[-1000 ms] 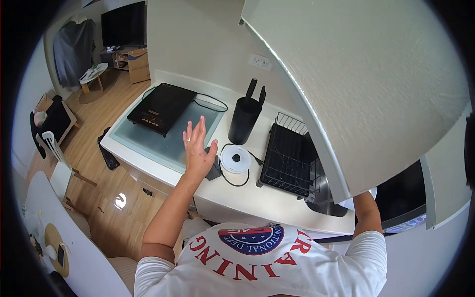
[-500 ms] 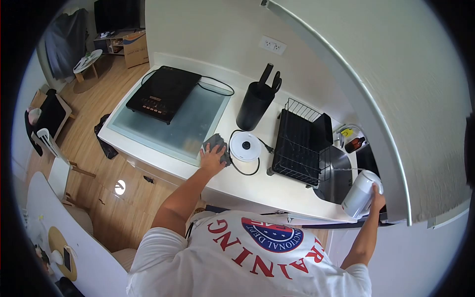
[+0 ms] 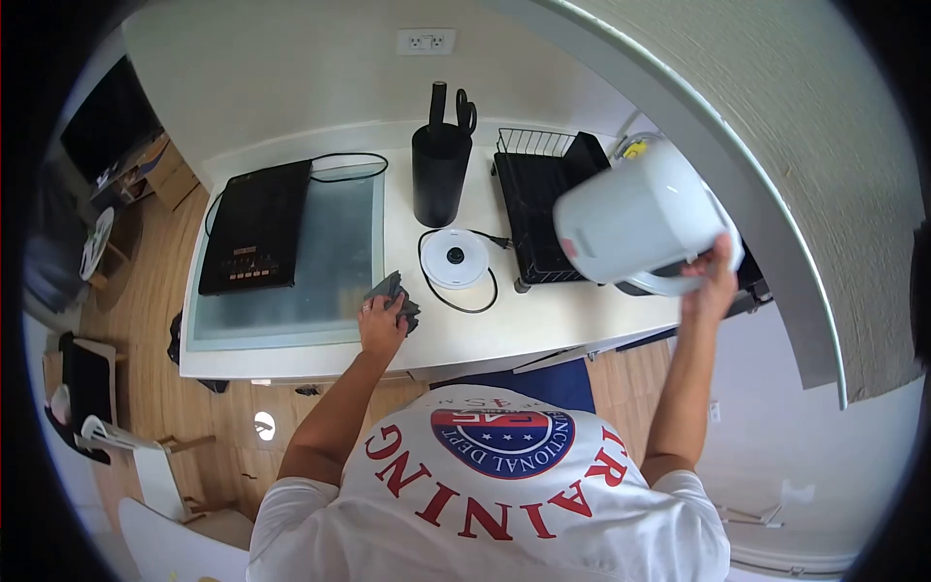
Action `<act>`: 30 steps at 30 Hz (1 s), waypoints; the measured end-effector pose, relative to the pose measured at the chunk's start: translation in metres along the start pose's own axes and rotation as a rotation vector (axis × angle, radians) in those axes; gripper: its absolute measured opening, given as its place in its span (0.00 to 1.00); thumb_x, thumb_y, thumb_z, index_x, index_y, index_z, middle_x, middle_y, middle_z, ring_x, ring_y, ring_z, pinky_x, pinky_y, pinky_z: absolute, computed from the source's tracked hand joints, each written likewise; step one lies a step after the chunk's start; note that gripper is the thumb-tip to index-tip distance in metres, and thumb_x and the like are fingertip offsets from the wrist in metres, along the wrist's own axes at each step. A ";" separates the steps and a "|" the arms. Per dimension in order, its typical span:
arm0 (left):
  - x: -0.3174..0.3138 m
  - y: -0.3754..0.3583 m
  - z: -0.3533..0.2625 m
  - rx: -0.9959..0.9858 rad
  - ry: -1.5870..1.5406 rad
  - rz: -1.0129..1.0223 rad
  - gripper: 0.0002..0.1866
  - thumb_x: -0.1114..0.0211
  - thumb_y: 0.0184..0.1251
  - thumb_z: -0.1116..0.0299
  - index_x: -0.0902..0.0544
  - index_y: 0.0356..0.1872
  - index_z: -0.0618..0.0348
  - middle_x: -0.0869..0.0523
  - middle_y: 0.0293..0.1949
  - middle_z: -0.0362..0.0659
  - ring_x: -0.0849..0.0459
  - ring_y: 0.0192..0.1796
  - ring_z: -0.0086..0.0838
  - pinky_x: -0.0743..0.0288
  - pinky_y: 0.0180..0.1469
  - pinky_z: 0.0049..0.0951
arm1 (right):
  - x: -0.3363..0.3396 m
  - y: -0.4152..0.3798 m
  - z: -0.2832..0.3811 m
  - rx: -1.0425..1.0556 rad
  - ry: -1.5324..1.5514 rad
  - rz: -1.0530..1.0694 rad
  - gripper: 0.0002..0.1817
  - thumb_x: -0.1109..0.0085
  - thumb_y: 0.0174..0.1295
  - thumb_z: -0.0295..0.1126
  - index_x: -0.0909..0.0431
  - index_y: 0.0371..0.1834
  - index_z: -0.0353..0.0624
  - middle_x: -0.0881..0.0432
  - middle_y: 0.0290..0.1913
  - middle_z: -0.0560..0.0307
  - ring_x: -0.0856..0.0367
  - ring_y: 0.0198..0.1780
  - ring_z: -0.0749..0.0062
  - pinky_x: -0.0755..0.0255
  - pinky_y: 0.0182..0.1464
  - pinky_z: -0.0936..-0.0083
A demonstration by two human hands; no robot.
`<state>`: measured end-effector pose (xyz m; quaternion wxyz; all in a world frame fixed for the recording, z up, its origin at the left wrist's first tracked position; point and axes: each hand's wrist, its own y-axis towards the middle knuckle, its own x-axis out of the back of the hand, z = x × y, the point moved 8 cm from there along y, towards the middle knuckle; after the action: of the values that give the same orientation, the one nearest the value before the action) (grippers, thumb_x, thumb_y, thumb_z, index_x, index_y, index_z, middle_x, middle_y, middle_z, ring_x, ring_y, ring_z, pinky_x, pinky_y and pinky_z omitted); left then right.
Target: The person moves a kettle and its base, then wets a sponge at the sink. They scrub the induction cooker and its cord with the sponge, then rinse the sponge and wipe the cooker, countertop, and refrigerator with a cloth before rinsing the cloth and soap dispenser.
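Observation:
In the head view, my right hand (image 3: 713,283) is closed around the handle of a white electric kettle (image 3: 626,215). The kettle is tilted on its side in the air, over the dish rack and sink area, slightly blurred. My left hand (image 3: 383,325) presses on a bunched dark grey cloth (image 3: 396,289), its fingers curled over it, by the front right corner of the glass panel. To the right of that hand lies the round white kettle base (image 3: 469,263), its black cord looped around it on the counter.
A black induction cooktop (image 3: 257,228) lies on the frosted glass panel (image 3: 335,276). Behind the kettle base stands a black knife block (image 3: 441,179) holding scissors and a knife. The black dish rack (image 3: 529,209) is partly behind the kettle. A cabinet edge (image 3: 747,184) overhangs the right.
My right hand has lifted the kettle up from beside the sink and moved it leftward, tipping it over. My left hand stays on the cloth, which looks more bunched. The view has turned right.

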<state>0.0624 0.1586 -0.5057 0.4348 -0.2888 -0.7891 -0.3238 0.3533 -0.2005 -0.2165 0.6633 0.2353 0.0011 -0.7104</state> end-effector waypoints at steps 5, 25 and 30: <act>0.001 -0.001 -0.001 -0.024 0.025 0.066 0.31 0.33 0.50 0.57 0.27 0.60 0.42 0.27 0.50 0.45 0.32 0.56 0.45 0.38 0.57 0.46 | -0.104 -0.087 -0.055 -0.024 -0.077 0.232 0.14 0.32 0.53 0.39 0.21 0.29 0.39 0.23 0.22 0.62 0.31 0.17 0.83 0.38 0.19 0.84; 0.329 0.064 -0.110 -0.490 -0.441 -0.693 0.32 0.42 0.64 0.68 0.42 0.68 0.63 0.34 0.64 0.56 0.37 0.67 0.44 0.46 0.67 0.38 | -0.175 -0.144 -0.189 -0.074 -0.281 0.568 0.23 0.26 0.45 0.43 0.23 0.33 0.35 0.20 0.30 0.52 0.25 0.32 0.73 0.30 0.35 0.76; 0.392 0.042 -0.208 -1.028 -0.357 -0.886 0.35 0.41 0.64 0.63 0.45 0.70 0.53 0.41 0.68 0.56 0.45 0.70 0.50 0.52 0.69 0.46 | -0.175 -0.194 -0.100 0.749 -0.520 0.446 0.33 0.31 0.43 0.41 0.32 0.52 0.38 0.29 0.50 0.46 0.33 0.52 0.48 0.44 0.56 0.50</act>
<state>0.0190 0.0951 -0.0670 -0.0661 -0.1576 -0.6385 -0.7504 0.2058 0.0189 -0.3074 0.6473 0.2667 -0.4693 -0.5382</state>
